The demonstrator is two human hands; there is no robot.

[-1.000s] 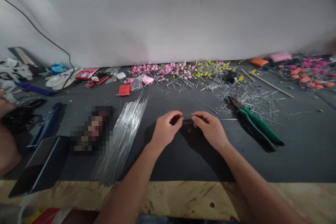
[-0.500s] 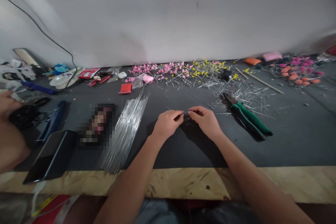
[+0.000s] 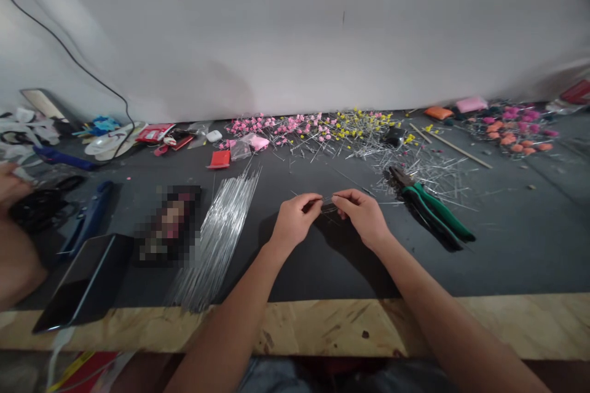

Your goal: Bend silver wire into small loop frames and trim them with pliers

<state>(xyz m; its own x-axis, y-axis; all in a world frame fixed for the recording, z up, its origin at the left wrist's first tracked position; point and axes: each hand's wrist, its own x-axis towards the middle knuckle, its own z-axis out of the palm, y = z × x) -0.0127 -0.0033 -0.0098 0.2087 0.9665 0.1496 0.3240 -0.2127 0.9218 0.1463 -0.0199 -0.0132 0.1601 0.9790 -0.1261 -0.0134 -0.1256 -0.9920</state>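
Note:
My left hand (image 3: 296,219) and my right hand (image 3: 363,216) face each other low over the dark tabletop, fingertips pinched and a small gap between them. A thin metal wire (image 3: 327,200) spans that gap, gripped at both ends; its full shape is too fine to make out. Left of my hands lies a bundle of straight silvery wires (image 3: 225,221). To the right rest green-and-black-handled pliers (image 3: 436,212), jaws pointing away from me, beside a loose heap of short wire pieces (image 3: 445,166).
Along the wall lie pink-tipped wires (image 3: 276,126) and yellow-tipped wires (image 3: 364,120). Orange and magenta pieces (image 3: 511,132) sit far right. A red packet (image 3: 219,159), a phone (image 3: 85,282) and a blue tool (image 3: 87,218) are leftward. Another person's arm (image 3: 18,252) reaches in at the left edge.
The view has shifted slightly. My hands stay nearly in place with the wire between them, and my right fingers have changed their hold a little.

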